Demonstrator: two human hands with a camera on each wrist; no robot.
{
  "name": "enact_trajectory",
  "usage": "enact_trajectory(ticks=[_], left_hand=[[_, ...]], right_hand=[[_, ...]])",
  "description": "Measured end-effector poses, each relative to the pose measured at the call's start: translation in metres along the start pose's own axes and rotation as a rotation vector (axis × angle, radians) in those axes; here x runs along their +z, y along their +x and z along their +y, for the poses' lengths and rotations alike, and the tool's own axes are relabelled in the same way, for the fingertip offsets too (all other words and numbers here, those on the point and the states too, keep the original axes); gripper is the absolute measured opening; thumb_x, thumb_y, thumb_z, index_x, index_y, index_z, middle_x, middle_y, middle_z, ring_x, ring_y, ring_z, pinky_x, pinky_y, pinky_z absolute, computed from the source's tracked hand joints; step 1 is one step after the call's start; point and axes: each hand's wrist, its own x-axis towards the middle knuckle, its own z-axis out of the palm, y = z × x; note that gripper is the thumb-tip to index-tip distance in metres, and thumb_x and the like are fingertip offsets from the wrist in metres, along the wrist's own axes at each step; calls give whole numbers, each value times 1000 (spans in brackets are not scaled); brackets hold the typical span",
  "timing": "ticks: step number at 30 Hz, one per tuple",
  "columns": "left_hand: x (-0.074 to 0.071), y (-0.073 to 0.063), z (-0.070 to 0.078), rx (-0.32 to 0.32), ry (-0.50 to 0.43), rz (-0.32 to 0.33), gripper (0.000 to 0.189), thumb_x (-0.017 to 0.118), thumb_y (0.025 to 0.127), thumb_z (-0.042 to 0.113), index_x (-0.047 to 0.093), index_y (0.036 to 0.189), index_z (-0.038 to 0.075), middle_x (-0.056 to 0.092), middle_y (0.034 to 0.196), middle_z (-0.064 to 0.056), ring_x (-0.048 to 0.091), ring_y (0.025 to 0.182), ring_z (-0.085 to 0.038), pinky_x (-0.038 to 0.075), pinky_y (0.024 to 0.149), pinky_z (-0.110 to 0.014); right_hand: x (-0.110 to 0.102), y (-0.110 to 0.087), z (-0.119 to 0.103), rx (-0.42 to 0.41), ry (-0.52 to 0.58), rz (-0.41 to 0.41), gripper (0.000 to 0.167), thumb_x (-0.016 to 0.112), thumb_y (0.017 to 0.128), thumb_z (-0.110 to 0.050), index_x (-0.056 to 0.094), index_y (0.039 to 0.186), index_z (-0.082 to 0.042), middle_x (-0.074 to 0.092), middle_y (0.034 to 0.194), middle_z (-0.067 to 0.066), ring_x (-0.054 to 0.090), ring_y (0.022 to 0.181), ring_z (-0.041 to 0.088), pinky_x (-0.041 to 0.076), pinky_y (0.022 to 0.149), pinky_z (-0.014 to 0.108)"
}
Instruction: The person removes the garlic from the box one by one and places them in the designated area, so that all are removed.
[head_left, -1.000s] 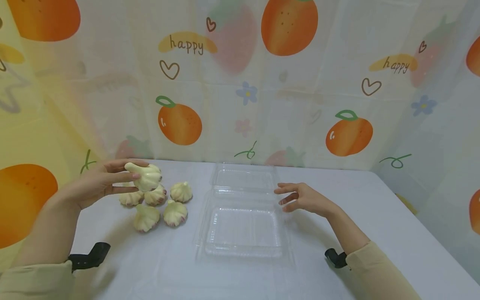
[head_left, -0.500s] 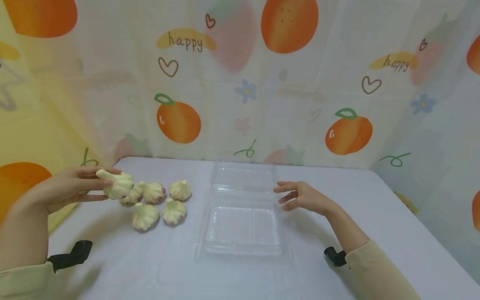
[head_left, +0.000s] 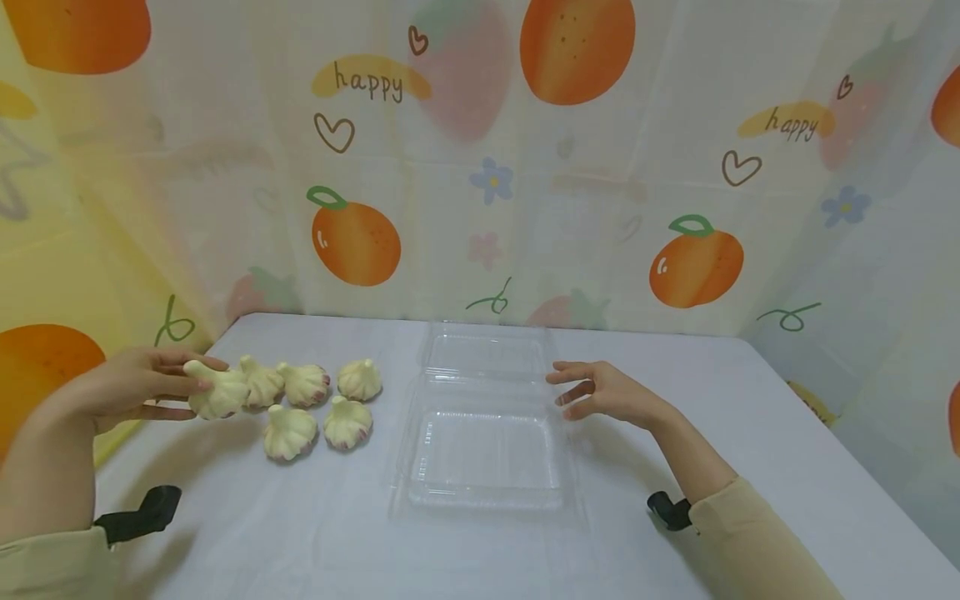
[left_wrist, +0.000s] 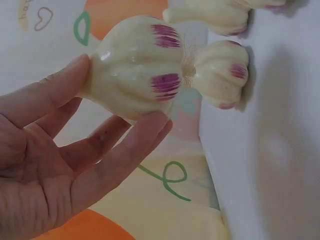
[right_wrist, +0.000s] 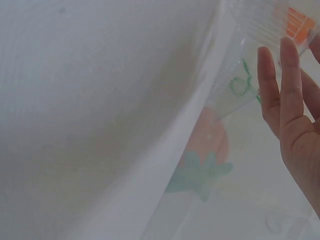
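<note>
Between thumb and fingers, my left hand [head_left: 142,387] pinches a white garlic bulb [head_left: 223,396] at the left of the table. Purple streaks mark the base of this held garlic bulb [left_wrist: 132,65] in the left wrist view. Just right of it sit several other garlic bulbs, among them a rear bulb [head_left: 303,385] and a front bulb [head_left: 289,433]. My right hand [head_left: 603,396] hovers beside a transparent plastic box [head_left: 487,500], holding nothing. Its fingers [right_wrist: 291,90] are loosely extended in the right wrist view.
The box's lid [head_left: 487,358] lies folded back toward the rear of the white table [head_left: 675,533]. A fruit-patterned curtain [head_left: 585,167] hangs behind the table and along both sides.
My left hand has moved left with the garlic bulb, then lowered it toward the table beside the others. My right hand has stayed in place.
</note>
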Motion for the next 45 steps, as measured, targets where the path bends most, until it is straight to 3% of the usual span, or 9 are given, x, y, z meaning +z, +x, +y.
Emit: enact_trajectory(ticks=[13, 17, 25, 31, 37, 39, 41, 43, 45], left_hand=[[2, 9, -18, -66, 18, -110, 26, 57, 100, 18, 66, 106, 41, 61, 100, 7, 67, 89, -11, 60, 87, -33], [2, 12, -24, -74, 30, -107, 24, 58, 99, 18, 67, 107, 39, 59, 99, 5, 67, 87, -12, 60, 87, -34], [10, 14, -23, -74, 41, -83, 22, 61, 98, 19, 67, 119, 23, 62, 95, 4, 67, 84, -13, 61, 84, -34], [14, 14, -22, -95, 38, -66, 33, 62, 97, 19, 62, 128, 8, 60, 94, 5, 65, 84, -12, 61, 83, -34], [14, 12, -24, -95, 45, -69, 31, 61, 98, 19, 63, 127, 9, 58, 99, 2, 63, 85, -13, 61, 84, -35], [14, 12, -25, -93, 50, -69, 32, 61, 98, 19, 62, 128, 8, 57, 108, -6, 62, 88, -13, 61, 85, -36], [14, 12, -26, -93, 53, -71, 36, 61, 98, 19, 59, 130, 5, 50, 127, -26, 63, 92, -10, 61, 86, -38], [14, 12, -26, -93, 51, -72, 40, 61, 98, 20, 56, 133, 2, 29, 143, -41, 63, 95, -9, 61, 86, -40], [15, 13, -26, -94, 47, -75, 43, 61, 98, 20, 53, 135, 0, 4, 151, -47, 63, 99, -9, 60, 87, -40]], right_hand=[[0, 1, 1, -7, 5, -5, 60, 68, 86, -10, 49, 142, 3, 26, 162, 21, 63, 122, 34, 55, 99, 41], [0, 0, 0, -6, 4, -3, 60, 68, 86, -10, 49, 142, 3, 27, 162, 21, 63, 122, 34, 54, 100, 43], [0, 0, -2, 3, 6, 1, 59, 67, 87, -9, 49, 142, 2, 27, 162, 21, 63, 123, 35, 54, 101, 44], [1, 0, -1, 5, 7, 2, 59, 68, 86, -9, 50, 142, 2, 27, 162, 21, 62, 123, 37, 54, 101, 44], [1, 0, -1, 4, 7, 1, 59, 68, 86, -9, 50, 142, 2, 28, 162, 21, 62, 123, 37, 54, 101, 43], [1, 0, -2, 5, 6, 1, 59, 68, 86, -9, 50, 142, 2, 28, 162, 21, 62, 123, 37, 54, 101, 43], [1, 0, -2, 6, 4, 1, 59, 68, 87, -9, 49, 142, 2, 28, 162, 21, 62, 123, 37, 54, 101, 44], [1, -1, -2, 8, 4, 0, 59, 68, 87, -9, 49, 142, 3, 27, 162, 21, 62, 123, 37, 54, 101, 44], [1, -1, -3, 8, 5, 0, 59, 68, 87, -9, 49, 142, 3, 27, 162, 20, 62, 123, 37, 54, 101, 44]])
